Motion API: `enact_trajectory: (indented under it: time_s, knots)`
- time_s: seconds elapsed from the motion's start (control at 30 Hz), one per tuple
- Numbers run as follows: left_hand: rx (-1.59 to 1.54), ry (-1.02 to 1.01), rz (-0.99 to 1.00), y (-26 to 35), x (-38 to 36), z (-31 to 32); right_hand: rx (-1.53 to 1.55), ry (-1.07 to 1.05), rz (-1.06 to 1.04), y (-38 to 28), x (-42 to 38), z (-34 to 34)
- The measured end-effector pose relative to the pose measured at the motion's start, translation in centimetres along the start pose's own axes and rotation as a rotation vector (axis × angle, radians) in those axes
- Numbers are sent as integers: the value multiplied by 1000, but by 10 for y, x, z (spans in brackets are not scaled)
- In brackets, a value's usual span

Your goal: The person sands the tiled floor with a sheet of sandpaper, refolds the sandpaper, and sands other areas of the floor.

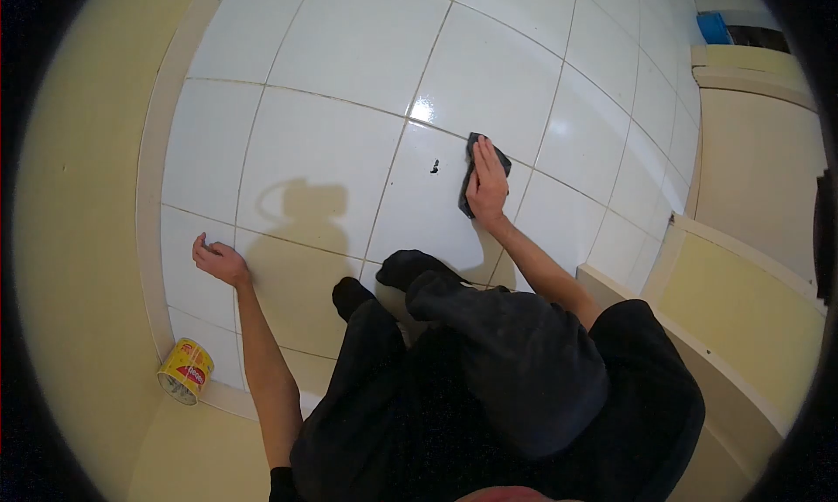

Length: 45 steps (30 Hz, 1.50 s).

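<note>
White floor tiles [323,144] with thin brownish joints spread out before me. My right hand [487,186] presses a dark grey cloth [472,198] flat against a tile, fingers stretched along it. A small black mark [434,166] lies on the tile just left of the cloth. Off to the left, my left hand [220,259] hovers over or rests near the tiles with its fingers loosely curled and apart, holding nothing. Below that hand, a yellow tub [186,371] with a red label stands in the corner by the wall.
My feet in black socks [352,298] are on the tiles between my hands. A yellowish wall [87,188] runs along the left. At the right are a doorway step [759,153] and a low yellow wall [724,306]. Something blue [714,28] shows at the top right.
</note>
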<state>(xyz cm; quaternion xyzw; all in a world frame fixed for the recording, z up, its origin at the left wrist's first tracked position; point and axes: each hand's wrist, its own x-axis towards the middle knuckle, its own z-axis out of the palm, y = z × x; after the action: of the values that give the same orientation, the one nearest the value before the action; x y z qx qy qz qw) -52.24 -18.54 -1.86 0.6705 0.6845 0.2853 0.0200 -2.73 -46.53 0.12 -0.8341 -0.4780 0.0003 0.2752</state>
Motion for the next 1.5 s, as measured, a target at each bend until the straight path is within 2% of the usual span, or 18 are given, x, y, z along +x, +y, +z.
enact_trajectory:
  time_s: [0.17, 0.27, 0.53, 0.7, 0.8, 0.9, 1.0, 1.03, 1.13, 1.17, 1.3, 1.4, 1.5]
  knots:
    - [-25, -10, -34, 5, 0, -2, 58, -62, -83, -22, 20, 12]
    - [3, 13, 14, 3, 0, -1, 77, -101, -123, -39, 28, 25]
    - [-21, 17, 11, 11, -1, -4, 205, -109, -321, -108, 50, 72]
    - [-51, 9, -38, 9, 1, -1, 238, -234, -512, -155, 46, 115]
    - [-40, 19, -12, 4, 3, 0, 444, -230, -601, -184, 30, 143]
    - [-42, 24, 7, 4, 3, 0, 652, -335, -756, -212, 20, 158]
    - [-35, 20, -2, 7, 2, -2, 838, -609, -760, -230, 23, 165]
    - [-46, 29, 6, 6, 1, -2, 907, -586, -730, -232, 27, 166]
    - [-34, 26, 6, 5, 1, -2, 865, -554, -607, -232, 52, 119]
    - [-39, 18, 6, 2, 1, -1, 868, -443, -698, -224, 62, 114]
    - [-54, 16, -15, 5, 1, -3, 506, -479, -772, -198, 76, 116]
    - [-60, 24, -14, 5, 0, -2, 480, -431, -838, -191, 75, 109]
    - [-58, 18, -19, 2, 0, 0, 408, -393, -805, -183, 67, 124]
